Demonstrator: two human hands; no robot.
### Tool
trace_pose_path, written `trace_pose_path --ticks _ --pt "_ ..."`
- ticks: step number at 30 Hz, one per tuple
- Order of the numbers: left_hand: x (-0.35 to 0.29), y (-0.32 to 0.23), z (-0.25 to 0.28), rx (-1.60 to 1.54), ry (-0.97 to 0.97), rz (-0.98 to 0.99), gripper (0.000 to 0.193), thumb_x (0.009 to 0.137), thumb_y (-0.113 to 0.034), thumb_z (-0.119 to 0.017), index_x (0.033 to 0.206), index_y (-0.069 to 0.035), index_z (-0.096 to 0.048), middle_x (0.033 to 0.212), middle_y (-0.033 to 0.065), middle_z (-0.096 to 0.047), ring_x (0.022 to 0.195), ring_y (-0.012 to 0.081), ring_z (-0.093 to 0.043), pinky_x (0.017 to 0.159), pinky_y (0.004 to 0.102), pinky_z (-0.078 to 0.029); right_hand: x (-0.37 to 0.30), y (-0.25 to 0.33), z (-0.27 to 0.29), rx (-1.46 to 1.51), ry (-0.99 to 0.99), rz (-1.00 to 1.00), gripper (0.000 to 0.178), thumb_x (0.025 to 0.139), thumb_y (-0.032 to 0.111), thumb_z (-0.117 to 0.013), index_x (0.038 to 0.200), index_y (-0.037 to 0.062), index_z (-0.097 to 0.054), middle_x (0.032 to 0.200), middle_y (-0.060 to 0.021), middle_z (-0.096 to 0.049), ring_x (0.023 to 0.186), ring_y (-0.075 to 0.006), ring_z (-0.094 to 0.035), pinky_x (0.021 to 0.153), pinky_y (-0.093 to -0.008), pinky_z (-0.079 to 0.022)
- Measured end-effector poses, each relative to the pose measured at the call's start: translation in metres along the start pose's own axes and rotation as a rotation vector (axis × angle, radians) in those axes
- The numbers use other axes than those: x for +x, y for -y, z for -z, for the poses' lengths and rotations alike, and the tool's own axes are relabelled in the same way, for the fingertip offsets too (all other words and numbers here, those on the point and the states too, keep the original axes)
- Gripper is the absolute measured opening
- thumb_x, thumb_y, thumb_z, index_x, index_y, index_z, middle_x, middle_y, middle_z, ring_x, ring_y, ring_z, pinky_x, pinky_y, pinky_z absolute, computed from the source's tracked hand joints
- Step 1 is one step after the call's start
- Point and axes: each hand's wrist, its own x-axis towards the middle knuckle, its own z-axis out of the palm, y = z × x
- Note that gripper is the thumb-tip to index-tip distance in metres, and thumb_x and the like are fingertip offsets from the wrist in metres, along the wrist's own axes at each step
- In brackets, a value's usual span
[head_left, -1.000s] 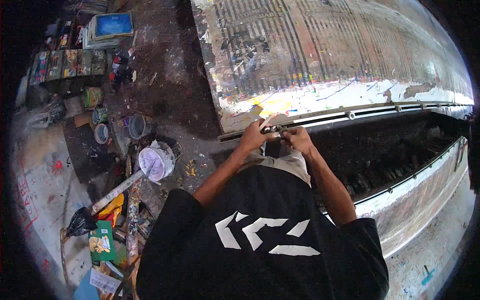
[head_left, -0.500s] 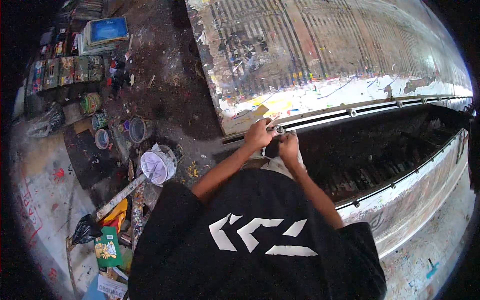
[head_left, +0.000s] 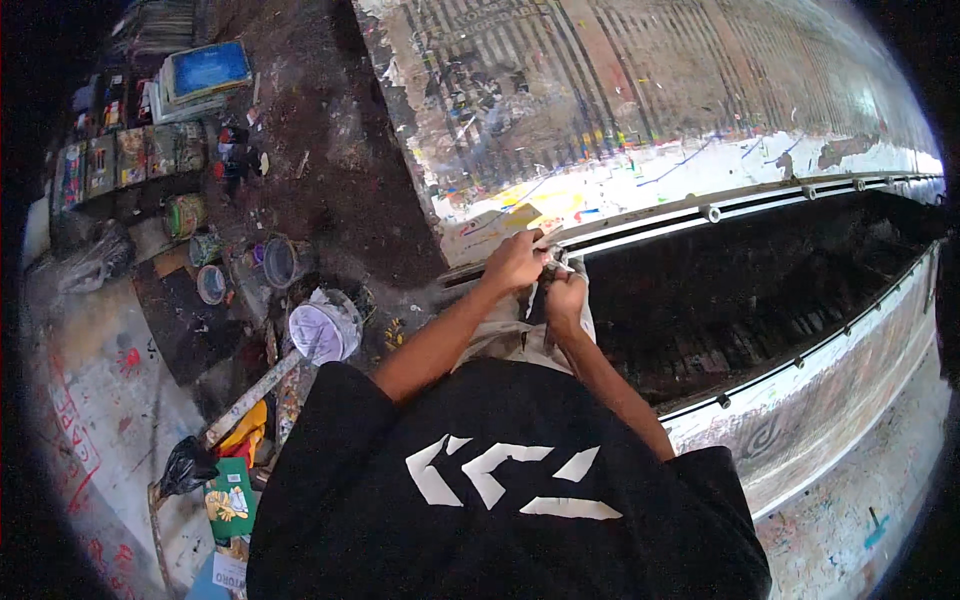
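At the near left corner of a long paint-stained table (head_left: 600, 200), both my hands meet around a small metal fitting (head_left: 558, 258) on the edge rail (head_left: 640, 235). My left hand (head_left: 515, 262) is closed, its fingertips pinched at the rail; a small pale piece shows by them. What exactly it grips is hidden. Just below and to the right, my right hand (head_left: 567, 300) is curled shut against the underside of the fitting, its contents too small to make out. A tan flat scrap (head_left: 522, 216) lies on the tabletop beyond my left hand.
Round stops (head_left: 710, 213) sit along the rail. A second long table (head_left: 800, 400) runs to the right, past a dark gap. On the left floor stand a white paint bucket (head_left: 325, 332), small tubs (head_left: 211, 284) and a stack topped with a blue panel (head_left: 208, 70).
The view has shifted slightly, and my body sits a little farther from the table. Both hands stay at the fitting; the right hand has turned more upright and lies a bit lower.
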Motion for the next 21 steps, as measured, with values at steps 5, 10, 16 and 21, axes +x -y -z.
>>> trace_pose_path --ticks 5,10,16,21 --pt "-0.001 0.021 -0.003 -0.09 -0.042 -0.147 0.053 0.091 -0.027 -0.075 0.132 0.004 -0.061 0.124 0.024 -0.068 0.115 0.0342 -0.065 0.097 0.0432 -0.05 -0.002 0.021 0.018 -0.142 0.111 -0.068 0.038 0.107 0.027 -0.049 0.092 -0.0032 -0.066 0.069 -0.0029 -0.06 0.059 -0.0091 -0.053 0.051 -0.03 -0.04" --pt "-0.008 0.072 -0.043 -0.689 -0.114 -0.261 0.055 0.089 -0.032 -0.08 0.13 -0.001 -0.061 0.101 0.011 -0.073 0.095 0.0226 -0.071 0.086 0.0409 -0.055 -0.022 0.127 0.078 -0.5 0.248 0.19 0.06 0.105 0.052 -0.047 0.093 -0.0029 -0.068 0.075 -0.0265 -0.068 0.08 -0.049 -0.069 0.068 -0.0525 -0.053" --pt "-0.045 0.024 -0.042 -0.35 -0.375 -0.205 0.073 0.077 -0.04 -0.09 0.132 -0.005 -0.059 0.104 0.0108 -0.072 0.095 0.0229 -0.069 0.086 0.0402 -0.054 0.046 0.179 0.092 -1.196 0.683 0.42 0.049 0.103 0.047 -0.051 0.098 0.0035 -0.073 0.092 -0.0272 -0.071 0.092 -0.049 -0.068 0.079 -0.0581 -0.052" --pt "-0.048 -0.005 -0.046 -0.331 -0.461 0.046 0.07 0.072 -0.035 -0.094 0.127 -0.001 -0.064 0.114 0.0177 -0.073 0.104 0.0317 -0.071 0.092 0.0423 -0.054 0.113 0.201 0.061 -1.441 1.08 0.653 0.047 0.098 0.046 -0.062 0.098 0.0017 -0.075 0.091 -0.0216 -0.075 0.089 -0.0407 -0.073 0.078 -0.0516 -0.056"
